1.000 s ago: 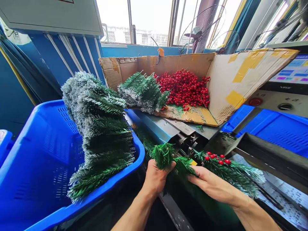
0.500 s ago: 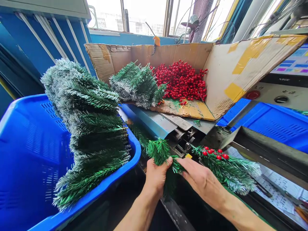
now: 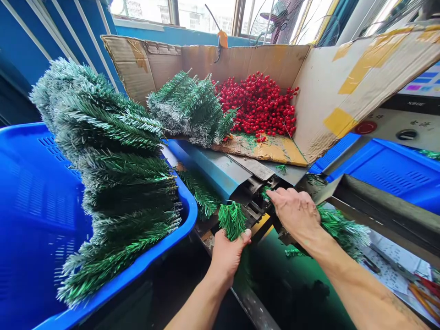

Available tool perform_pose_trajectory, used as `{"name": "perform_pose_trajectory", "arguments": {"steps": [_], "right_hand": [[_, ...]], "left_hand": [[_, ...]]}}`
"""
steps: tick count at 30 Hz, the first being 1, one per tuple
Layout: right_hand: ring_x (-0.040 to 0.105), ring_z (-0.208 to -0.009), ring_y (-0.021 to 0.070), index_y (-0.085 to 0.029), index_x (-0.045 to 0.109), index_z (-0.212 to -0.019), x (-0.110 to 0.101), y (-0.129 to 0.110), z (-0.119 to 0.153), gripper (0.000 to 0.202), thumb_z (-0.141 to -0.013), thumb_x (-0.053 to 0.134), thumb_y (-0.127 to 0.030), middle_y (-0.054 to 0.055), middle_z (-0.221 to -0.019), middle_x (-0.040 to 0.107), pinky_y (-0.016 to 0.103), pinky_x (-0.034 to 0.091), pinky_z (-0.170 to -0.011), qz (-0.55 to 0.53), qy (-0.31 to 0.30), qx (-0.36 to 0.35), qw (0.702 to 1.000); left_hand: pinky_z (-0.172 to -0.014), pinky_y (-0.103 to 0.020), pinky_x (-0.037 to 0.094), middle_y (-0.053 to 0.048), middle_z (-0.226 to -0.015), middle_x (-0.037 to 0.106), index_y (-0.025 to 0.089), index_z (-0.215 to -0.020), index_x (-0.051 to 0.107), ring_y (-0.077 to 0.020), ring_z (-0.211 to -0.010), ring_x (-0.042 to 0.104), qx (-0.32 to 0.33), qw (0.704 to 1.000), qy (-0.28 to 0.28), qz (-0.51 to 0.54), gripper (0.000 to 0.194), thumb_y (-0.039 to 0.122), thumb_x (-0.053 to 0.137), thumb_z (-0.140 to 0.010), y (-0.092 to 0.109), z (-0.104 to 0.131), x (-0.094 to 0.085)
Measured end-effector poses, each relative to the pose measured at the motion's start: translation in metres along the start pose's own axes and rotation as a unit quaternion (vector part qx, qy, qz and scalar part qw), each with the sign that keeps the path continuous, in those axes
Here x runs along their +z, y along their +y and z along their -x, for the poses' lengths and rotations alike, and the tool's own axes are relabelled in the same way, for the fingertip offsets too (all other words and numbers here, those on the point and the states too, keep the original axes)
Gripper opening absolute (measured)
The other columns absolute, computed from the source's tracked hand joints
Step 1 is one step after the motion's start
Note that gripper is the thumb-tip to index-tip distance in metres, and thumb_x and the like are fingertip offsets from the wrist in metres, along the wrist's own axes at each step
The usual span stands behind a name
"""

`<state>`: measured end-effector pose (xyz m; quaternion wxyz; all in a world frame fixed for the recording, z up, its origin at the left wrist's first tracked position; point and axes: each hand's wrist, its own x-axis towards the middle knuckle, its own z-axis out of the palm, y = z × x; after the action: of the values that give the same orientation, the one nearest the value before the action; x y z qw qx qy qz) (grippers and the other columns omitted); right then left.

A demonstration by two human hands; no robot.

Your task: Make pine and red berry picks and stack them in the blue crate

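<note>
The left hand [image 3: 227, 259] is closed around a green sprig [image 3: 232, 220], thumb pressed against its side, with the needle tufts standing up out of the fist. Ahead and to the right of that grip, well apart from it, the right hand [image 3: 298, 213] reaches forward with bent fingers, its fingertips at a small green tip [image 3: 265, 192]; the back of the hand hides whether they pinch it, so I cannot tell. That tip lies at the dark metal mechanism [image 3: 255, 211], just beyond the left fist. A frosted branch [image 3: 345, 233] shows on the far side of the right hand, partly covered by it. Ahead and a little left of the left grip, a green branch [image 3: 201, 195] lies alongside a blue metal cover [image 3: 206, 172]. To the left of the left hand stands a blue basket [image 3: 193, 215], with a tall stack of frosted branches [image 3: 117, 169] rising from its near right side. Farther ahead of both hands is an open cardboard box [image 3: 337, 78]; in it, a bundle of frosted sprigs [image 3: 192, 110] sits on the left, beside a heap of red berries [image 3: 257, 107]. Right of the right hand runs a metal trough [image 3: 381, 217], and beyond that are another blue basket [image 3: 388, 169] and a red button [image 3: 365, 127] on a panel.
</note>
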<state>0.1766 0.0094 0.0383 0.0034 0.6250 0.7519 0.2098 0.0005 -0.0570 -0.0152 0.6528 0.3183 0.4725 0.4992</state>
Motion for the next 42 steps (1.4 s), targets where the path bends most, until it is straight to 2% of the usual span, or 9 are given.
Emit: {"name": "perform_pose_trajectory", "arguments": {"steps": [9, 16, 21, 28, 31, 35, 37, 39, 42], "right_hand": [[0.054, -0.081, 0.0245, -0.020, 0.067, -0.097, 0.011, -0.007, -0.001, 0.025, -0.088, 0.047, -0.008, 0.010, -0.088, 0.063, 0.033, 0.039, -0.063, -0.029, 0.015, 0.009, 0.999], [0.047, -0.117, 0.0274, -0.010, 0.052, -0.129, 0.035, 0.000, -0.002, 0.038, -0.097, 0.034, -0.019, 0.015, -0.128, 0.053, 0.044, 0.043, -0.101, -0.234, 0.175, -0.003, 0.956], [0.045, -0.124, 0.0264, -0.013, 0.045, -0.136, 0.004, -0.022, 0.003, 0.041, -0.099, 0.037, -0.030, 0.015, -0.131, 0.050, 0.046, 0.039, -0.106, -0.333, 0.226, -0.061, 0.914], [0.048, -0.125, 0.0254, -0.020, 0.029, -0.146, -0.019, -0.096, 0.050, 0.059, -0.093, 0.049, -0.037, 0.011, -0.138, 0.048, 0.045, 0.044, -0.103, -0.539, 0.034, -0.089, 0.837], [0.054, -0.117, 0.0240, -0.020, 0.046, -0.135, -0.008, -0.114, 0.032, 0.044, -0.093, 0.044, -0.034, 0.010, -0.129, 0.056, 0.041, 0.046, -0.100, -0.577, 0.064, -0.064, 0.812], [0.059, -0.108, 0.0281, -0.015, 0.048, -0.132, 0.000, -0.129, -0.025, 0.048, -0.093, 0.042, -0.042, 0.014, -0.121, 0.060, 0.046, 0.048, -0.094, -0.539, 0.086, -0.039, 0.837], [0.055, -0.113, 0.0328, -0.011, 0.043, -0.137, -0.001, -0.136, -0.043, 0.058, -0.093, 0.042, -0.050, 0.019, -0.125, 0.056, 0.051, 0.046, -0.095, -0.514, 0.103, -0.031, 0.851], [0.045, -0.123, 0.0365, -0.009, 0.038, -0.140, -0.006, -0.144, -0.045, 0.069, -0.091, 0.043, -0.057, 0.023, -0.133, 0.047, 0.054, 0.040, -0.100, -0.506, 0.134, -0.028, 0.852], [0.041, -0.126, 0.0330, -0.013, 0.040, -0.140, -0.017, -0.156, -0.021, 0.062, -0.094, 0.043, -0.055, 0.018, -0.135, 0.045, 0.051, 0.037, -0.105, -0.526, 0.183, -0.051, 0.829]], "left_hand": [[-0.071, -0.029, 0.044, -0.002, -0.074, 0.065, 0.014, -0.089, 0.068, -0.0162, -0.071, 0.059, -0.009, 1.000, -0.008, -0.014, 0.036, 0.042, 0.077, -0.068, -0.005, -0.004, -0.004], [-0.074, -0.029, 0.044, -0.003, -0.077, 0.068, 0.014, -0.093, 0.068, -0.0159, -0.072, 0.059, 0.001, 1.000, -0.011, -0.011, 0.038, 0.042, 0.077, -0.068, -0.004, -0.003, -0.004], [-0.081, -0.032, 0.045, -0.008, -0.092, 0.071, 0.014, -0.099, 0.067, -0.0193, -0.082, 0.062, 0.009, 1.000, 0.020, 0.010, 0.045, 0.046, 0.077, -0.068, 0.011, 0.005, -0.004], [-0.090, -0.036, 0.047, -0.011, -0.104, 0.069, 0.014, -0.107, 0.064, -0.0237, -0.097, 0.063, 0.051, 0.982, 0.050, 0.174, 0.050, 0.051, 0.069, -0.074, 0.060, 0.001, -0.007], [-0.096, -0.035, 0.045, -0.011, -0.115, 0.067, 0.016, -0.111, 0.062, -0.0245, -0.107, 0.061, 0.090, 0.988, 0.045, 0.114, 0.048, 0.046, 0.071, -0.075, 0.072, 0.008, -0.012], [-0.105, -0.039, 0.039, -0.013, -0.132, 0.058, 0.018, -0.126, 0.057, -0.0299, -0.124, 0.051, 0.157, 0.983, 0.064, -0.076, 0.059, 0.039, 0.073, -0.073, 0.093, 0.034, -0.040], [-0.108, -0.042, 0.036, -0.014, -0.134, 0.055, 0.018, -0.124, 0.059, -0.0315, -0.126, 0.049, 0.194, 0.941, 0.058, -0.272, 0.057, 0.035, 0.073, -0.072, 0.112, 0.054, -0.067], [-0.109, -0.042, 0.034, -0.010, -0.136, 0.054, 0.022, -0.122, 0.061, -0.0285, -0.125, 0.049, 0.230, 0.839, 0.036, -0.492, 0.047, 0.030, 0.068, -0.076, 0.136, 0.074, -0.099], [-0.101, -0.042, 0.042, -0.010, -0.126, 0.060, 0.021, -0.124, 0.058, -0.0273, -0.117, 0.055, 0.165, 0.676, 0.004, -0.718, 0.042, 0.024, 0.056, -0.082, 0.166, 0.096, -0.140]]}}
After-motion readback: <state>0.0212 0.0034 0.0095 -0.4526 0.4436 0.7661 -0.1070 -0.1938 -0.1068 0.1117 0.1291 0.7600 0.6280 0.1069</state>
